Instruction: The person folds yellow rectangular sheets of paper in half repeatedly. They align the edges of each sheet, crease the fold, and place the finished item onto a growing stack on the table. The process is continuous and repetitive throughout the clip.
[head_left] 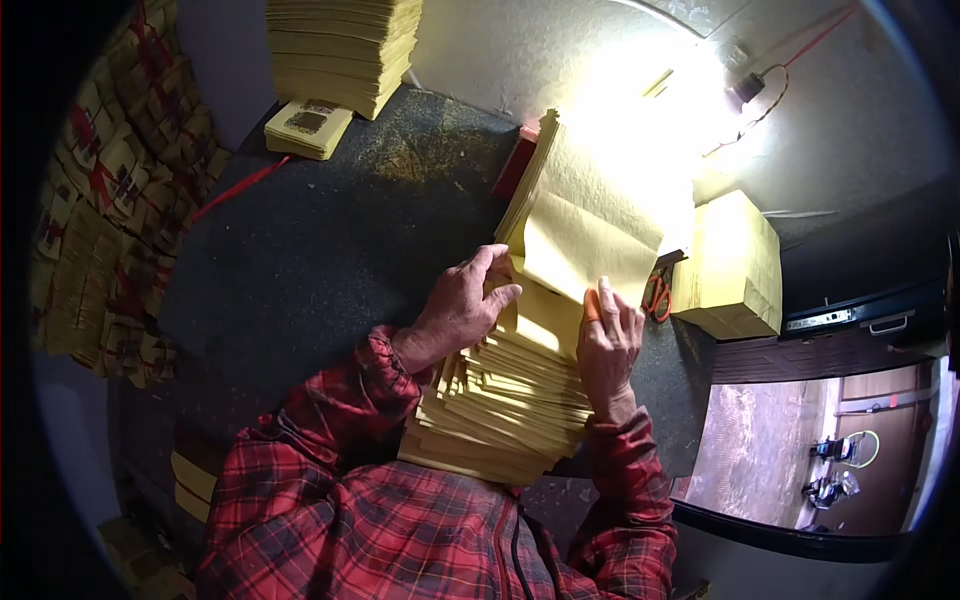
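Observation:
A tall stack of yellow paper [600, 190] leans away from me on the dark table, brightly lit at its upper right. The lower edge of its top sheet [575, 258] is lifted into a fold. My left hand [458, 305] is at the sheet's left corner, index finger touching it and thumb apart. At the sheet's lower right edge, my right hand [610, 345] pinches the paper; an orange cover sits on one finger. Beneath both hands, a fanned pile of yellow sheets [505, 400] spreads toward my body.
Orange-handled scissors [657, 297] lie right of the stack, beside a yellow paper block [728, 265]. Another tall paper stack [343, 50] and a small printed bundle [308, 128] stand at the far left. Tied bundles [110, 220] pile up leftward. A bright lamp [745, 90] hangs behind.

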